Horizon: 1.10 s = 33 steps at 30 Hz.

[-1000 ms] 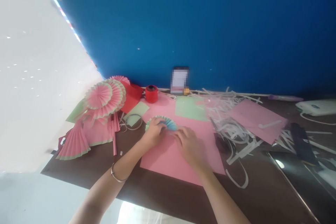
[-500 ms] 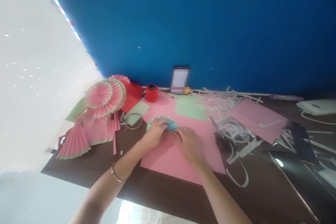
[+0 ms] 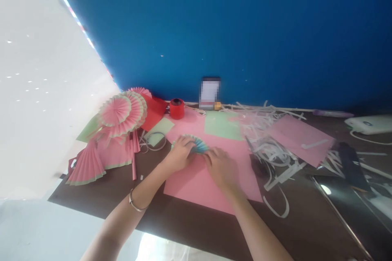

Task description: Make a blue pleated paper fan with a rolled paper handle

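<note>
A small pleated paper fan [image 3: 200, 145], blue with a pale edge, lies over a large pink paper sheet [image 3: 196, 181] on the dark table. Curled over the fan's left part is my left hand [image 3: 181, 153], hiding much of it. My right hand [image 3: 221, 167] has its fingertips closed on the fan's right end. The fan's lower middle is covered by my fingers. Just behind it, a light green paper sheet [image 3: 223, 125] rests on the pink one.
Pink pleated rosettes [image 3: 114, 110] and a pink fan [image 3: 87, 165] are piled at the left. A red tape roll [image 3: 177, 109] stands near the blue wall. White paper strips [image 3: 272, 151] clutter the right, beside pink sheets [image 3: 301, 138] and a dark glossy panel [image 3: 343, 204].
My left hand has shifted slightly, and a little more of the blue pleats shows beside its fingers. My right hand stays nearly still at the fan's right end.
</note>
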{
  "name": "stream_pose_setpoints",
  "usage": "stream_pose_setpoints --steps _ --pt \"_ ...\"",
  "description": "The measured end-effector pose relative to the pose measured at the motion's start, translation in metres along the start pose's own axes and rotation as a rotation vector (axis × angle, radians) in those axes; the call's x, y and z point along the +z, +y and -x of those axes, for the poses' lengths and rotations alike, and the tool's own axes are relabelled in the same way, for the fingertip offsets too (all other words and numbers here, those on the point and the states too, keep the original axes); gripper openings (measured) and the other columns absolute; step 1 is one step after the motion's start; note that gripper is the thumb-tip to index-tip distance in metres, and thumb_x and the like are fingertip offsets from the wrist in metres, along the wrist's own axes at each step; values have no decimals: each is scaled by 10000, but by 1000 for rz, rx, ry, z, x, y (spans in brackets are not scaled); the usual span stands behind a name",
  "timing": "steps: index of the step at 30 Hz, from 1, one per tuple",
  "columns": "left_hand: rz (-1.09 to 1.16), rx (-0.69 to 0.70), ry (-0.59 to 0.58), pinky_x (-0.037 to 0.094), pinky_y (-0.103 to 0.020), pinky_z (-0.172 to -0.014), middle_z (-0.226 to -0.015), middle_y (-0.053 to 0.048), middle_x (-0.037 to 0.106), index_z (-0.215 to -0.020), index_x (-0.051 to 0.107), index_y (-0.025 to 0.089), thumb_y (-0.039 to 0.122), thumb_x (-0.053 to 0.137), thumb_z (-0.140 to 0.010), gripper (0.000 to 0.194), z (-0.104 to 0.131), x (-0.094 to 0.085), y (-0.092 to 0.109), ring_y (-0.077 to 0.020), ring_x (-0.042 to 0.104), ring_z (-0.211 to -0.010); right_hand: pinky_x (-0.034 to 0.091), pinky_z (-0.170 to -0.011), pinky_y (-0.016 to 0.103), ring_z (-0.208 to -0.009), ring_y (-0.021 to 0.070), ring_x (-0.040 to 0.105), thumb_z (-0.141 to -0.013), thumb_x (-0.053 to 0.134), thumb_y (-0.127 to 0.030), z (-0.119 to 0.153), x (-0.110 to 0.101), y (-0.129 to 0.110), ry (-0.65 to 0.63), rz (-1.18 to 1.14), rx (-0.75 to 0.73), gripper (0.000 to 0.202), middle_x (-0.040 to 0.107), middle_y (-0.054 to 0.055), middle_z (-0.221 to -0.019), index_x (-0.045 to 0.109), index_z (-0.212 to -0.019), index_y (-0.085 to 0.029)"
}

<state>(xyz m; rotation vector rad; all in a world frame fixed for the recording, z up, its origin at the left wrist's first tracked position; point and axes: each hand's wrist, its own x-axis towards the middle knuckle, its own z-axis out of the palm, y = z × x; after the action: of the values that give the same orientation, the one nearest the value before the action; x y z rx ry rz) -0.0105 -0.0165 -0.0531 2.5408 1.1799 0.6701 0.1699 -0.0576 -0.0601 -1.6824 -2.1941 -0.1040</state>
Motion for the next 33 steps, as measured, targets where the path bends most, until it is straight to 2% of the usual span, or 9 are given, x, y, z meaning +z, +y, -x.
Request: stream_pose_setpoints --steps 2,5,9,12,17,22,28,33 --pt "-102 -83 -19 382 -438 -920 -1128 -123 506 -1055 508 152 148 532 -742 314 1 -13 3 -272 430 -1108 313 -652 298 -762 180 509 -905 403 -254 0 -1 -1 6 3 -2 234 617 46 -837 614 -813 -214" --pt "-289 -297 -77 416 -442 -836 -1042 -143 506 -1039 500 132 260 567 -737 334 4 -32 9 -302 459 -1029 319 -656 303 -754 177 509 -912 372 -255 -1 -3 -2 11 -2 -7 268 617 51 -845 611 -799 -211" --pt "-361 -389 -195 440 -371 -751 -991 -126 530 -1007 521 153 340 535 -785 291 9 -38 16 -281 494 -978 324 -659 301 -755 173 514 -916 354 -256 0 -6 -2 11 -7 -8 284 623 52 -851 609 -799 -207" --pt "-342 -391 -192 435 -329 -711 -968 -96 551 -926 557 183 349 493 -825 205 12 -29 16 -249 515 -946 331 -667 297 -766 175 520 -916 366 -267 1 -5 -1 6 -22 -14 270 629 48 -867 608 -811 -209" --pt "-275 -349 -49 411 -309 -677 -872 -69 577 -781 586 182 280 496 -829 141 17 -10 12 -209 532 -837 350 -679 301 -764 181 530 -904 396 -293 3 -3 1 -32 -67 17 247 634 40 -869 613 -810 -223" --pt "-277 -309 55 382 -352 -728 -830 -71 578 -722 601 174 266 523 -817 154 19 0 10 -213 522 -794 353 -663 303 -730 181 535 -887 417 -311 5 -5 -1 -42 -92 40 243 642 38 -847 623 -788 -228" --pt "-247 -317 77 359 -357 -733 -810 -63 576 -696 610 179 379 506 -845 270 19 2 10 -205 521 -791 336 -648 291 -693 170 536 -871 448 -313 5 -10 -8 -51 -130 51 233 655 23 -839 614 -730 -232" --pt "-288 -283 142 352 -362 -729 -1011 -64 600 -639 599 185 333 559 -814 233 19 5 10 -228 512 -895 337 -640 285 -652 157 529 -857 470 -303 5 -11 -12 -80 -204 86 210 655 10 -812 615 -726 -227"
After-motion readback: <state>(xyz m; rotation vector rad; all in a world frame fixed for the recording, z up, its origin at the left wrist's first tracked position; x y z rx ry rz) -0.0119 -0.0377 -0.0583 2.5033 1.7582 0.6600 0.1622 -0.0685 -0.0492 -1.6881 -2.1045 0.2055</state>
